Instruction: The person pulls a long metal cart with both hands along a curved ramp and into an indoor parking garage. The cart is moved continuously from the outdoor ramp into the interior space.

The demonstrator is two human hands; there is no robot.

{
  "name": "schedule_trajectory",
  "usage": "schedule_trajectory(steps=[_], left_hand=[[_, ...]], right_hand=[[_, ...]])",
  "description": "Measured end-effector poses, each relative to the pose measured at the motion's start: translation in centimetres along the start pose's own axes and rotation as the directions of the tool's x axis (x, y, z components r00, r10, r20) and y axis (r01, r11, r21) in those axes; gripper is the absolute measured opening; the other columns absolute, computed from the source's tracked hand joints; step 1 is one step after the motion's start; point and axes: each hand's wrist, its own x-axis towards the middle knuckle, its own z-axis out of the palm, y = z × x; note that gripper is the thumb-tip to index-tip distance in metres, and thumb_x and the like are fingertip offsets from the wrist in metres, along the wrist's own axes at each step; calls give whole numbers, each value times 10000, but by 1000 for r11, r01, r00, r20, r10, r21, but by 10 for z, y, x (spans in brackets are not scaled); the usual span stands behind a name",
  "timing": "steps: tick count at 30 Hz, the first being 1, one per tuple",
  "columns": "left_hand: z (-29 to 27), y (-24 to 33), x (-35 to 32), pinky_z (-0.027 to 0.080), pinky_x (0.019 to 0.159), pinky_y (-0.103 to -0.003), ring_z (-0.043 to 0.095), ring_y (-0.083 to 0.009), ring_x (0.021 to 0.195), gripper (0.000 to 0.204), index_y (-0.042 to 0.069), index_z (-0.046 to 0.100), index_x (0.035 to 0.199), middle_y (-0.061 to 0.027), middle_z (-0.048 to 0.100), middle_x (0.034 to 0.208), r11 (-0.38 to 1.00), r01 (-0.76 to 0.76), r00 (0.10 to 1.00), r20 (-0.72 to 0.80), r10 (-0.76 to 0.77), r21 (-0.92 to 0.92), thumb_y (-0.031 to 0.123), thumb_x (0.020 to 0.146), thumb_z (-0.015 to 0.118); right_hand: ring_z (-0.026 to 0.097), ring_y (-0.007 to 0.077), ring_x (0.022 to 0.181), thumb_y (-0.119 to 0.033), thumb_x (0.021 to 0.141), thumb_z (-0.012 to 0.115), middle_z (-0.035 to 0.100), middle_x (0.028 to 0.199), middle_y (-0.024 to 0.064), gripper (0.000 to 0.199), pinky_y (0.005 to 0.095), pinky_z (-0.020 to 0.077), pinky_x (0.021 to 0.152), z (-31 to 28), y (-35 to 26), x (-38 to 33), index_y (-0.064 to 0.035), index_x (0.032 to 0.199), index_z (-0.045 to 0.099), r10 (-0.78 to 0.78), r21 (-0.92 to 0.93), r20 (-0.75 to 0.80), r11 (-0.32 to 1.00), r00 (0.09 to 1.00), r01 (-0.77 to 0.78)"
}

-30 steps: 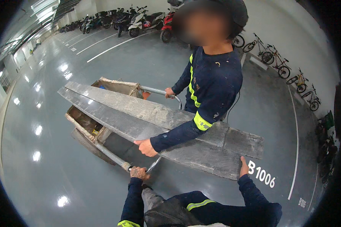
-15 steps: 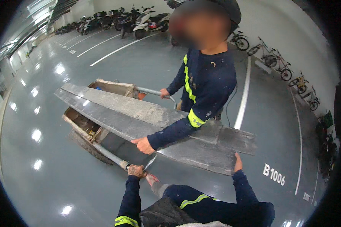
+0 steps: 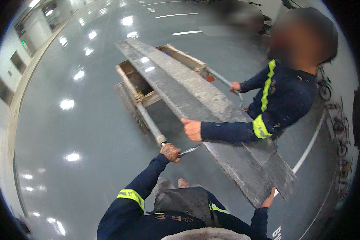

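My left hand (image 3: 171, 152) is wrapped round the near handle (image 3: 151, 123) of a two-handled wheeled cart, close to the handle's end. Two long, flat grey boards lie side by side along the cart: a darker smooth board (image 3: 164, 92) and a paler, dusty board (image 3: 206, 90). At the boards' near end my right hand (image 3: 271, 196) grips the edge, its fingers partly hidden by the board. A co-worker's hand (image 3: 192, 129) presses on the darker board's side midway along. The co-worker's other hand (image 3: 235, 87) holds the far handle (image 3: 220, 76).
The cart's open wooden box (image 3: 124, 71) sits under the boards' far end, with a ridged tyre (image 3: 132, 110) at its near side. The co-worker (image 3: 284, 96) stands at the right. Glossy grey floor (image 3: 68, 132) stretches left to a pale wall (image 3: 8, 76). Bicycles (image 3: 340, 128) line the right.
The view has turned left, so cart, boards and co-worker appear farther right, the boards pointing more away from me. Both my hands and the co-worker's keep their holds.
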Motion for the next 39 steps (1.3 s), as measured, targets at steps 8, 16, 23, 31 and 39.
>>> schedule_trajectory(steps=[8, 16, 23, 31, 39], left_hand=[[17, -4, -8, 433, 632, -374, 573, -246, 589, 240, 113, 539, 645, -72, 563, 568, 1000, -6, 996, 86, 5, 9, 340, 595, 600], [27, -10, 4, 402, 523, -345, 555, -217, 492, 228, 123, 512, 554, -50, 545, 512, 998, -69, 989, -129, 70, 14, 313, 530, 636], [21, -5, 15, 389, 512, -347, 541, -222, 472, 214, 135, 489, 515, -45, 521, 481, 999, -35, 987, -157, 33, -10, 295, 513, 630], [-4, 47, 62, 447, 727, -433, 596, -346, 732, 370, 67, 630, 698, -182, 609, 705, 885, 466, 791, 443, -422, 11, 423, 637, 551], [11, 103, 93, 471, 687, -377, 610, -261, 783, 241, 80, 639, 729, -107, 632, 797, 717, 697, 695, 254, -672, -9, 287, 665, 532]], right_hand=[[527, 249, 956, -443, 836, 461, 538, 1080, 113, 555, 340, 406, 849, -4, -6, 10, 6, 1162, 460, 89, 14, 259, 995, 962, -95], [521, 316, 957, -614, 746, 486, 552, 1034, 231, 820, 346, 377, 846, 21, -10, 12, 130, 1093, 478, -91, -639, -239, 764, 967, -86], [537, 296, 921, -586, 719, 556, 568, 1019, 225, 778, 349, 387, 822, 38, -33, 8, 121, 1043, 524, 74, -482, -250, 855, 965, -191], [549, 256, 875, -617, 710, 540, 585, 984, 185, 823, 340, 406, 783, 45, -39, 23, 163, 975, 535, 147, -473, -261, 842, 954, -259], [529, 269, 915, -635, 711, 517, 535, 1081, 172, 870, 349, 404, 815, 19, -34, 18, 118, 1139, 439, 273, -259, -88, 922, 958, -287]])
